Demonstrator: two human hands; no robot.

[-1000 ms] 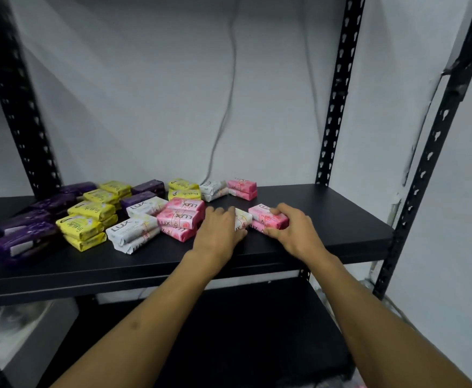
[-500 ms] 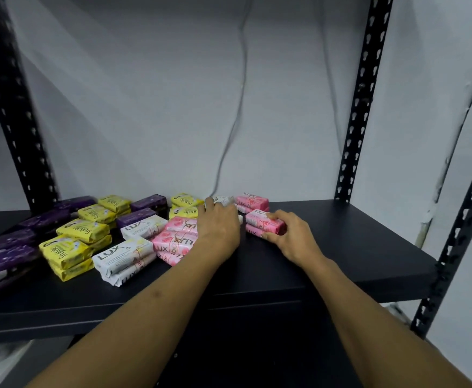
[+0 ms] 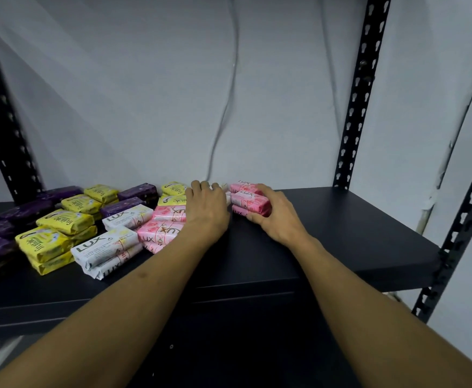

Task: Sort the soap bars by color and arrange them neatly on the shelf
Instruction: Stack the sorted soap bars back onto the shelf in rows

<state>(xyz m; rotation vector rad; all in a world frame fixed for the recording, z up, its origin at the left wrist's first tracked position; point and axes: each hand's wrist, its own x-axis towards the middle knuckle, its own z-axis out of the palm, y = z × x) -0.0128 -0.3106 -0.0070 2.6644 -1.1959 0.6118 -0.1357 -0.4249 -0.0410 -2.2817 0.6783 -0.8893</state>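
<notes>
**Pink bars gathered at mid-shelf**

Black shelf carries everything. Nearest lie white bars and yellow bars, then a pink stack. Beyond, the left hand curls over something I cannot make out; whether it grips is unclear. Just right, the right hand wraps the pink bars, thumb low. Wrapped soap looks light, stiff and slick: hold it by the long sides. Purple bars crowd the rear left; a cable hangs behind.

Light: dim, flat, cool | shadows: soft diagonal bands across the wall | blur: slight motion smear | edges: wide-angle bowing of uprights
</notes>
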